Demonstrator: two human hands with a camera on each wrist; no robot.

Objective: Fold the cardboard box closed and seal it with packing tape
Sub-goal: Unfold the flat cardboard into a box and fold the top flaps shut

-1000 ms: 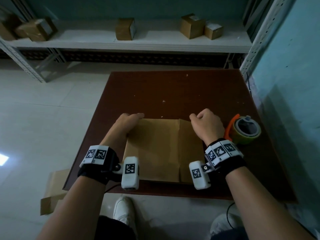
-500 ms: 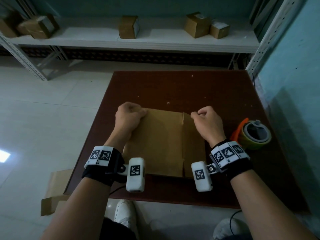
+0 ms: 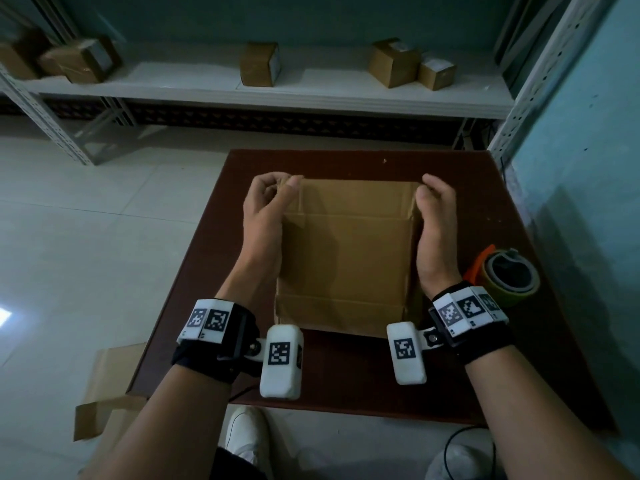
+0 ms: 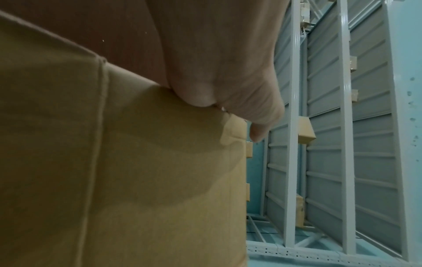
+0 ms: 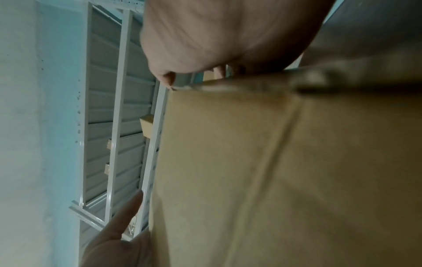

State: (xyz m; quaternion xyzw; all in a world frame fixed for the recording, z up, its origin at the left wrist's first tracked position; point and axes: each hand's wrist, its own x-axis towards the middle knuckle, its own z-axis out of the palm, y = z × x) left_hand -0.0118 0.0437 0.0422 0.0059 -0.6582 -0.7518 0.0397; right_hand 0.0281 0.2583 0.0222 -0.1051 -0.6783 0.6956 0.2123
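A brown cardboard box (image 3: 346, 258) stands half-opened on the dark red table (image 3: 346, 375), its flaps unfolded and its near panel facing me. My left hand (image 3: 282, 188) pinches the box's far left corner between thumb and fingers. My right hand (image 3: 427, 190) grips the far right corner, thumb on the near face and fingers curled behind. The wrist views show the cardboard (image 4: 137, 162) (image 5: 274, 171) close against each palm. A roll of packing tape (image 3: 509, 277) on an orange-handled dispenser lies on the table just right of my right wrist.
A white metal shelf (image 3: 311, 95) behind the table carries several small cardboard boxes. A teal wall (image 3: 588, 202) runs along the table's right side. Flat cardboard pieces (image 3: 104, 386) lie on the tiled floor at the left. A black cable (image 3: 457, 441) hangs near my feet.
The box lay flat under my fists; now it is pulled up and opened into a tube. Both hands have moved to its far corners and turned palms inward.
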